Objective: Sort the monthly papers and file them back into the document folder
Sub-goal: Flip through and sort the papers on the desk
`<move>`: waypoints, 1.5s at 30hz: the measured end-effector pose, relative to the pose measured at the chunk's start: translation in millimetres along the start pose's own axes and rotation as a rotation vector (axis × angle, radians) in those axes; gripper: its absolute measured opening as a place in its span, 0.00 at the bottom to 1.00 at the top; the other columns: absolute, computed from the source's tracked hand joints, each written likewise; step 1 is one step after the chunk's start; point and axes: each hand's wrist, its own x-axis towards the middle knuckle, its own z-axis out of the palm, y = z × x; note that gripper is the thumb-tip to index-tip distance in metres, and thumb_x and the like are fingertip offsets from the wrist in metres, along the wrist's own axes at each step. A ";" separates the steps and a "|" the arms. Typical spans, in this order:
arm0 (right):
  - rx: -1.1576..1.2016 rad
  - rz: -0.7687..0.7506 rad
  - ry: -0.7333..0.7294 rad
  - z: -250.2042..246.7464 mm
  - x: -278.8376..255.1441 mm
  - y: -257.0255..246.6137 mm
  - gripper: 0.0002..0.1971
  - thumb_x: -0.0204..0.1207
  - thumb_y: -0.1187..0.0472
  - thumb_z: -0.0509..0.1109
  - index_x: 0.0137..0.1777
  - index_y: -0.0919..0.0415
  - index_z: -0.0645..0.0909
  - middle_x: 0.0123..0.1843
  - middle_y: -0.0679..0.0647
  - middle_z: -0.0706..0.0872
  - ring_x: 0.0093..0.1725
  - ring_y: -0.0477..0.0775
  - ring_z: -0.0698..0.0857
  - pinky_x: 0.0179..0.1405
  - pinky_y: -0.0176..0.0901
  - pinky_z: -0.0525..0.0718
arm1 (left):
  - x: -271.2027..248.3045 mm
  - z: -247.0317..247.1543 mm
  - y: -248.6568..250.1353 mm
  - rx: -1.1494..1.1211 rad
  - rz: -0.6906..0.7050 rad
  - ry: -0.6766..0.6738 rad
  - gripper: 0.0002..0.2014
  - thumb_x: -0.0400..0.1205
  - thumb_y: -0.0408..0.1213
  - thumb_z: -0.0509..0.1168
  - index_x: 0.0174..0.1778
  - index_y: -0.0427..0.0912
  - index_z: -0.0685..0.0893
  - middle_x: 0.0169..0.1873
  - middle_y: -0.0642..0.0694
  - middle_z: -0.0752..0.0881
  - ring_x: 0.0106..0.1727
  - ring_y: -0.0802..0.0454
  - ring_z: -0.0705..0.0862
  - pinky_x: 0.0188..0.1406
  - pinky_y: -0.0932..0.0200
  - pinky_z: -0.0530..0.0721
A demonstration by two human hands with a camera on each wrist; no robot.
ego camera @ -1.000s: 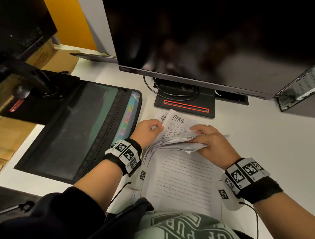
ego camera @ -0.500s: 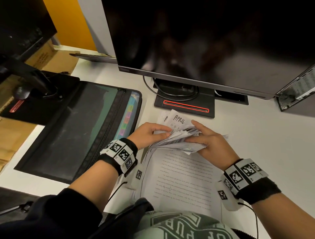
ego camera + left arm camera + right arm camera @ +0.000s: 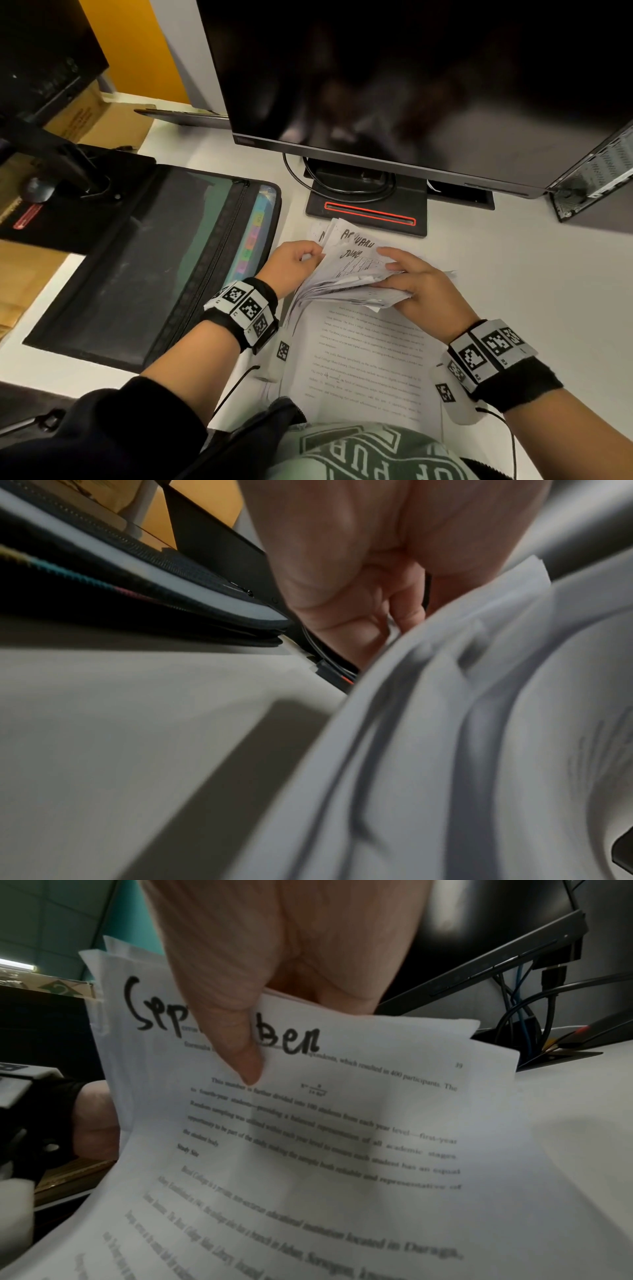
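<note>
A stack of white printed papers (image 3: 346,274) with handwritten month names is fanned between both hands in front of the monitor base. My left hand (image 3: 294,262) pinches the left edges of the lifted sheets (image 3: 479,723). My right hand (image 3: 416,282) grips the right side, with its thumb (image 3: 236,1031) pressed on a sheet marked "September" (image 3: 308,1123). In the head view a sheet reading "June" shows on top. The black document folder (image 3: 144,267) lies open to the left, its coloured index tabs (image 3: 253,236) showing.
A large dark monitor (image 3: 411,85) on a stand with a red-lined base (image 3: 370,212) stands right behind the papers. A second monitor arm (image 3: 58,164) rests on the folder's far left. Cables (image 3: 527,1015) run behind. White desk (image 3: 531,291) lies to the right.
The hands have leafed further through the stack: the "April" sheet on top earlier has given way to one reading "June". Both hands stay on the stack's edges.
</note>
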 end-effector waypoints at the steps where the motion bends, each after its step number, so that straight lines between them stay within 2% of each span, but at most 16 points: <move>1: -0.009 -0.007 -0.002 -0.3 0.3 -0.1 0.18 0.70 0.69 0.75 0.56 0.47 0.87 0.72 0.39 0.68 0.61 0.47 0.77 0.62 0.34 0.72 | -0.2 -0.4 0.2 -0.006 0.001 -0.010 0.09 0.83 0.32 0.62 0.48 0.32 0.86 0.50 0.42 0.89 0.55 0.47 0.85 0.64 0.50 0.80; 4: -0.065 -0.048 0.008 0.3 2.9 0.9 0.17 0.69 0.69 0.76 0.54 0.48 0.88 0.73 0.41 0.68 0.56 0.49 0.77 0.59 0.37 0.72 | -2.1 -1.7 1.9 -0.067 -0.011 -0.049 0.08 0.83 0.31 0.62 0.45 0.36 0.87 0.49 0.43 0.89 0.52 0.48 0.86 0.59 0.55 0.82; 8: -0.076 -0.137 0.046 2.7 6.3 4.2 0.15 0.66 0.65 0.73 0.52 0.50 0.89 0.61 0.51 0.84 0.48 0.53 0.79 0.53 0.41 0.73 | -2.9 -2.2 1.2 -0.133 -0.048 -0.041 0.08 0.83 0.28 0.60 0.47 0.37 0.84 0.45 0.44 0.88 0.41 0.59 0.84 0.46 0.60 0.81; 11: -0.094 -0.154 0.047 5.4 5.3 6.6 0.18 0.63 0.71 0.76 0.51 0.51 0.90 0.59 0.53 0.86 0.47 0.52 0.77 0.51 0.33 0.68 | -4.3 -1.0 0.0 -0.246 -0.058 0.036 0.08 0.82 0.27 0.62 0.50 0.45 0.77 0.51 0.40 0.85 0.47 0.48 0.84 0.43 0.51 0.84; 15: -0.100 -0.168 0.058 6.8 2.5 5.5 0.20 0.62 0.74 0.78 0.51 0.52 0.90 0.59 0.55 0.87 0.49 0.50 0.76 0.51 0.34 0.67 | -4.0 -1.1 -2.3 -0.221 0.034 0.079 0.17 0.80 0.24 0.63 0.46 0.55 0.74 0.58 0.40 0.81 0.58 0.41 0.82 0.54 0.41 0.83; 19: -0.104 -0.170 0.059 6.5 2.6 4.3 0.20 0.62 0.73 0.78 0.51 0.53 0.90 0.58 0.55 0.88 0.49 0.53 0.77 0.52 0.37 0.69 | -3.2 2.4 -4.4 -0.166 0.073 0.084 0.13 0.80 0.24 0.63 0.45 0.50 0.76 0.52 0.49 0.81 0.46 0.57 0.82 0.47 0.61 0.78; 22: -0.112 -0.165 0.054 6.1 2.1 4.5 0.19 0.61 0.74 0.78 0.50 0.54 0.90 0.56 0.55 0.88 0.49 0.58 0.81 0.53 0.31 0.67 | -2.7 4.2 -5.2 -0.104 0.055 0.134 0.15 0.79 0.29 0.66 0.48 0.57 0.75 0.57 0.48 0.80 0.50 0.52 0.79 0.43 0.56 0.75; 24: -0.104 -0.153 0.045 6.4 1.5 5.1 0.19 0.61 0.73 0.78 0.51 0.54 0.90 0.56 0.55 0.88 0.50 0.60 0.81 0.55 0.28 0.67 | -2.4 5.4 -4.5 -0.083 0.055 0.148 0.16 0.80 0.29 0.66 0.54 0.56 0.76 0.57 0.49 0.79 0.40 0.56 0.79 0.39 0.62 0.76; 26: -0.082 -0.135 0.031 6.6 1.4 4.9 0.19 0.62 0.72 0.77 0.52 0.54 0.90 0.57 0.54 0.88 0.52 0.61 0.81 0.58 0.22 0.68 | -1.4 5.7 -2.3 -0.001 0.072 0.154 0.14 0.80 0.29 0.65 0.59 0.50 0.79 0.57 0.49 0.80 0.33 0.62 0.75 0.43 0.65 0.77; 29: -0.073 -0.130 0.027 6.7 1.6 4.7 0.19 0.62 0.72 0.76 0.51 0.54 0.90 0.56 0.54 0.88 0.52 0.62 0.82 0.55 0.25 0.70 | 2.1 6.0 -1.8 0.162 0.133 0.168 0.08 0.80 0.32 0.67 0.53 0.45 0.84 0.57 0.49 0.81 0.46 0.53 0.80 0.52 0.64 0.74; 31: -0.069 -0.117 0.020 5.8 1.4 3.3 0.19 0.62 0.73 0.77 0.51 0.54 0.90 0.55 0.53 0.88 0.52 0.62 0.82 0.54 0.27 0.69 | 1.7 7.2 -1.4 0.257 0.178 0.225 0.04 0.78 0.32 0.69 0.47 0.42 0.87 0.59 0.50 0.76 0.55 0.53 0.76 0.56 0.65 0.70; 35: -0.070 -0.106 0.017 4.7 1.1 2.4 0.20 0.62 0.74 0.77 0.51 0.54 0.90 0.55 0.53 0.88 0.53 0.61 0.81 0.54 0.29 0.65 | -1.7 8.2 -1.7 0.385 0.325 0.367 0.03 0.72 0.30 0.75 0.34 0.39 0.88 0.58 0.43 0.76 0.57 0.50 0.72 0.55 0.61 0.69; 37: -0.075 -0.112 0.017 5.1 1.7 2.4 0.19 0.62 0.74 0.76 0.51 0.54 0.90 0.55 0.53 0.88 0.51 0.60 0.81 0.54 0.29 0.65 | -2.2 8.5 -0.1 0.325 0.314 0.349 0.04 0.73 0.30 0.74 0.34 0.40 0.86 0.51 0.48 0.76 0.51 0.55 0.75 0.51 0.63 0.72; 39: -0.067 -0.108 0.025 5.1 2.7 2.4 0.19 0.63 0.73 0.74 0.51 0.54 0.90 0.54 0.52 0.88 0.50 0.59 0.80 0.53 0.29 0.66 | -2.6 7.9 3.2 0.172 0.190 0.261 0.05 0.78 0.32 0.69 0.38 0.44 0.81 0.44 0.51 0.79 0.42 0.60 0.78 0.44 0.64 0.77; 41: -0.063 -0.110 0.031 4.5 3.3 1.5 0.17 0.64 0.70 0.72 0.51 0.54 0.90 0.53 0.52 0.89 0.49 0.56 0.79 0.51 0.29 0.67 | -5.3 8.1 5.4 -0.007 0.092 0.170 0.06 0.83 0.36 0.63 0.40 0.47 0.78 0.37 0.56 0.79 0.35 0.67 0.76 0.39 0.68 0.75; 45: -0.085 -0.132 0.036 2.8 4.7 -0.3 0.16 0.64 0.66 0.70 0.50 0.53 0.90 0.52 0.51 0.89 0.46 0.54 0.79 0.49 0.28 0.69 | -10.9 6.7 7.2 -0.221 0.077 0.114 0.05 0.82 0.38 0.65 0.40 0.45 0.79 0.38 0.56 0.82 0.41 0.65 0.80 0.44 0.73 0.77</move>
